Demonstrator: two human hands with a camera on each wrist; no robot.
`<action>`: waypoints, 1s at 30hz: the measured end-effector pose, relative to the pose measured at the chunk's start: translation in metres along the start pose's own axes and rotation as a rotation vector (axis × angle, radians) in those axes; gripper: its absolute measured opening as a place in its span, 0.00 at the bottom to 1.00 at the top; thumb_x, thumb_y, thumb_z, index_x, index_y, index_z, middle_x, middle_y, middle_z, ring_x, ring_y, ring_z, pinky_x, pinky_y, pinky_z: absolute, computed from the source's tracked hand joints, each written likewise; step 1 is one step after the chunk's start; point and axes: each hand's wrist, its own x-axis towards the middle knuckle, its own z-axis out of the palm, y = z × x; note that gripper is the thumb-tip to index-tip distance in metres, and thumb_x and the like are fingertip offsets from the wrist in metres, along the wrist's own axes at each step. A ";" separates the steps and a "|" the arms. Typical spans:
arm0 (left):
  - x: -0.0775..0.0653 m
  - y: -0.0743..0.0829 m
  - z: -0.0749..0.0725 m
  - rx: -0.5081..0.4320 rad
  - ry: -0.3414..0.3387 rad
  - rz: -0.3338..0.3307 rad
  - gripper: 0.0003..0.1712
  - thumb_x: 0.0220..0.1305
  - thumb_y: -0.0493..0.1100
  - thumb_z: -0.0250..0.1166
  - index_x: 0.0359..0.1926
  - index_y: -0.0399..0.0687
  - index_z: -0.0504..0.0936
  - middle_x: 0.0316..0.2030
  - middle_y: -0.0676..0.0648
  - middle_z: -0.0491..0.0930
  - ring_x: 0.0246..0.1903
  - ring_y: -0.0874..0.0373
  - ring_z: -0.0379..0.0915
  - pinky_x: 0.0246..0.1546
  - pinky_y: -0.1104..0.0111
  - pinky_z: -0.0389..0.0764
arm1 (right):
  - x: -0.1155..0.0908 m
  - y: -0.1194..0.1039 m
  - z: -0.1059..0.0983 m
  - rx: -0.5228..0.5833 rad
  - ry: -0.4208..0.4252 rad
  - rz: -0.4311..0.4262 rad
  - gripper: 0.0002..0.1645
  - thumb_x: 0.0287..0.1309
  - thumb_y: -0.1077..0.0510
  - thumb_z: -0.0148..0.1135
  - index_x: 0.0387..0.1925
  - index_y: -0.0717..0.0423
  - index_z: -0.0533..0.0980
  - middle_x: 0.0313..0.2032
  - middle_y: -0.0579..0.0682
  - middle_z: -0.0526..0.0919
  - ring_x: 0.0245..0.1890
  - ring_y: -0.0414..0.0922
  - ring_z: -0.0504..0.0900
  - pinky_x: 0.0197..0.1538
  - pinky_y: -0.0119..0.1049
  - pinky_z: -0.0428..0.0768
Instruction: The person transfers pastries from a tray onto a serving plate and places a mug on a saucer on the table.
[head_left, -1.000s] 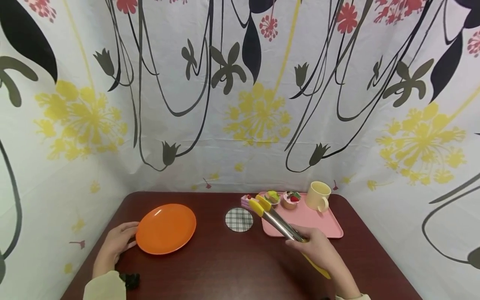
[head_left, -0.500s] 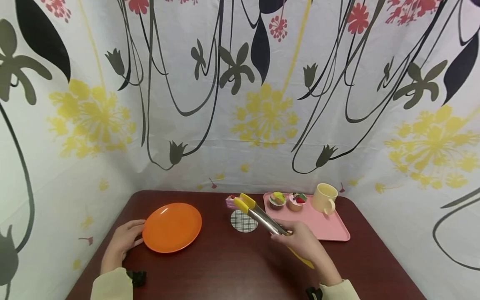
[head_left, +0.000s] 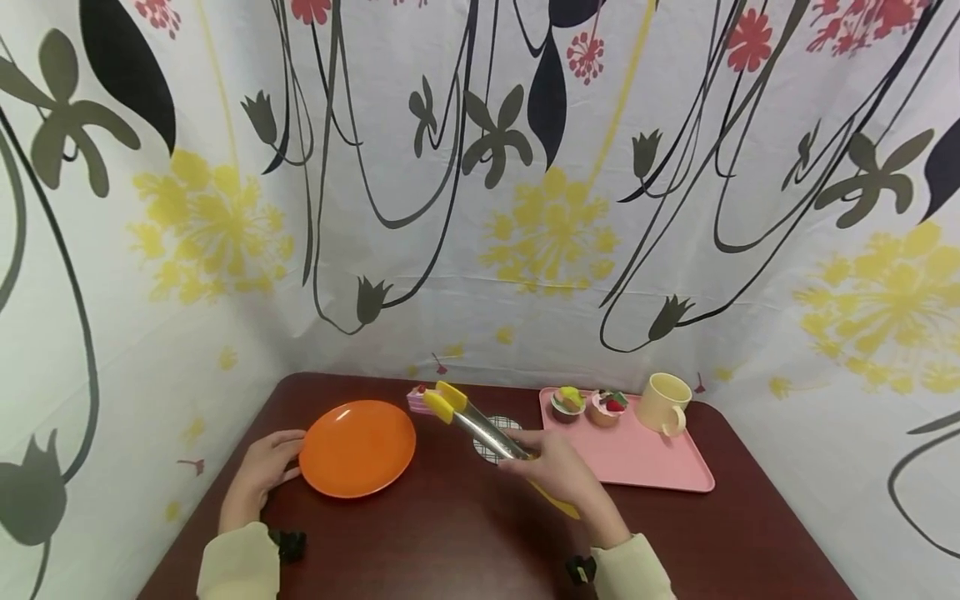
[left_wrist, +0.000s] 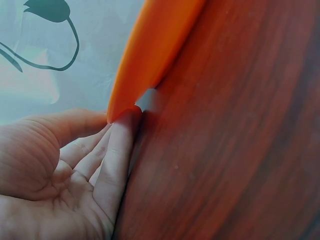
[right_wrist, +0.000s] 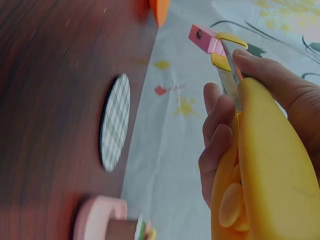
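Observation:
My left hand pinches the left rim of an orange plate, thumb at its upper edge and fingers under it in the left wrist view. In my right hand are metal tongs with yellow tips and yellow handles. Their tips grip a small pink toy cake slice with a red topping, held up off the table just beyond the plate's right edge. Below the tongs lies a round checked coaster, partly covered by them in the head view.
A pink tray at the back right bears two toy cupcakes and a pale yellow mug. The dark red-brown table ends at the back against a flower-patterned curtain.
My right hand has carried the tongs and cake slice leftward, from beside the tray past the coaster to near the plate. My left hand stays at the plate's rim. The head view has shifted slightly.

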 end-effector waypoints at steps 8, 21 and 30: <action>0.003 0.000 0.001 -0.003 0.003 -0.008 0.34 0.85 0.53 0.55 0.79 0.34 0.66 0.76 0.29 0.66 0.71 0.36 0.73 0.58 0.59 0.89 | 0.024 -0.013 0.031 0.011 -0.052 -0.053 0.29 0.61 0.44 0.80 0.63 0.38 0.86 0.47 0.44 0.89 0.43 0.43 0.79 0.44 0.34 0.78; 0.004 -0.002 0.000 -0.011 0.001 -0.011 0.34 0.85 0.53 0.56 0.78 0.35 0.67 0.76 0.29 0.67 0.67 0.40 0.78 0.58 0.58 0.90 | 0.052 -0.023 0.075 -0.027 -0.092 -0.067 0.29 0.61 0.44 0.79 0.64 0.38 0.86 0.43 0.40 0.89 0.33 0.42 0.77 0.37 0.35 0.75; 0.005 -0.003 -0.001 -0.022 0.007 -0.017 0.33 0.84 0.52 0.57 0.77 0.34 0.68 0.75 0.29 0.69 0.65 0.42 0.80 0.58 0.57 0.90 | 0.059 -0.020 0.089 -0.108 -0.088 -0.054 0.27 0.62 0.45 0.79 0.62 0.34 0.86 0.39 0.38 0.88 0.32 0.42 0.78 0.38 0.38 0.76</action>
